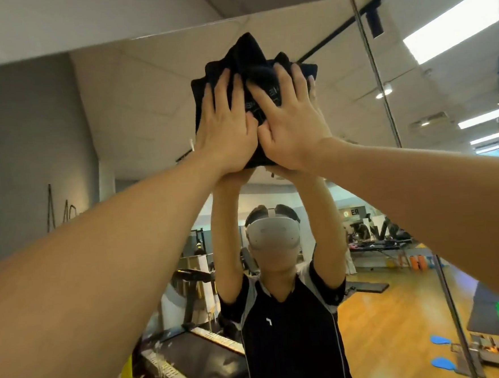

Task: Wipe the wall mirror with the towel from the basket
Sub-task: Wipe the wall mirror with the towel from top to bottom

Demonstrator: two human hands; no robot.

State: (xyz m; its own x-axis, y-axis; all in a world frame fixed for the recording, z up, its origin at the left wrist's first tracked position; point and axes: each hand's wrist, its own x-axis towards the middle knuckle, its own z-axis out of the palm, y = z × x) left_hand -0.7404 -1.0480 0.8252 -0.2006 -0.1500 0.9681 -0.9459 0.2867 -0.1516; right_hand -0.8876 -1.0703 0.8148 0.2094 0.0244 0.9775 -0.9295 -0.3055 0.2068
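Note:
A black towel (246,62) is bunched and pressed flat against the wall mirror (136,114), high up near the mirror's top edge. My left hand (226,125) lies on the towel's left half with fingers spread. My right hand (292,121) lies on its right half, thumbs almost touching. Both arms reach up and forward. The mirror shows a person with raised arms and a white headset directly below the towel. The basket is not in view.
A vertical seam (383,91) splits the mirror to the right of my hands. The reflection shows a treadmill (195,358) at lower left, a wooden floor (393,320) with mats, and ceiling lights. A grey wall (32,145) borders the mirror on the left.

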